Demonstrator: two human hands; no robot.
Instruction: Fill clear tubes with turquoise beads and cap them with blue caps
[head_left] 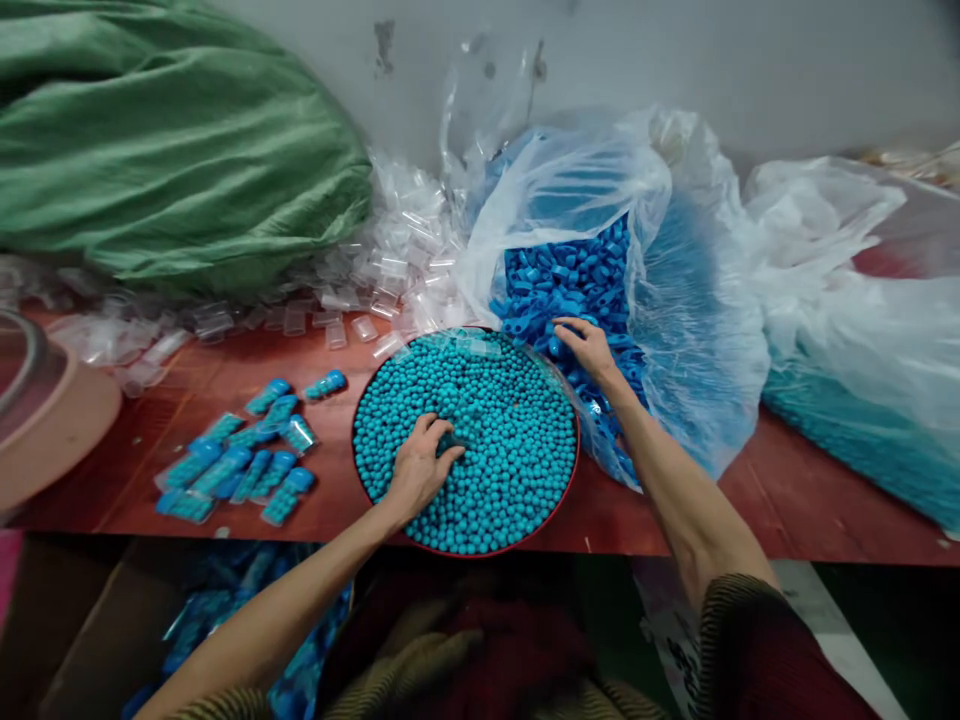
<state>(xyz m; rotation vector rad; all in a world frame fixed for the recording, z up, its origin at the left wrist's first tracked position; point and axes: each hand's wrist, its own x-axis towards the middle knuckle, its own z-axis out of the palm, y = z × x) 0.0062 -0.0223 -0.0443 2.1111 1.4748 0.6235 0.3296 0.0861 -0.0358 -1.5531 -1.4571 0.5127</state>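
Observation:
My left hand (422,465) is over a round red-rimmed tray (578,440) full of turquoise beads (495,490). Its fingers and thumb curl around something among the beads that I cannot make out. Farther right, my right hand (589,350) reaches to the heap of blue plastic caps (574,275) spilling from a clear plastic bag (697,300). Its bent fingers close on a blue cap at the near side of the heap. A few clear tubes (480,346) lie on the beads at the tray's far edge.
Filled, blue-capped tubes (221,470) lie in a group on the red table (135,440), left of the tray. Loose clear tubes pile up behind, beside a green sack (180,150). A pinkish basin (67,420) stands far left; a bag of turquoise beads (862,430) lies right.

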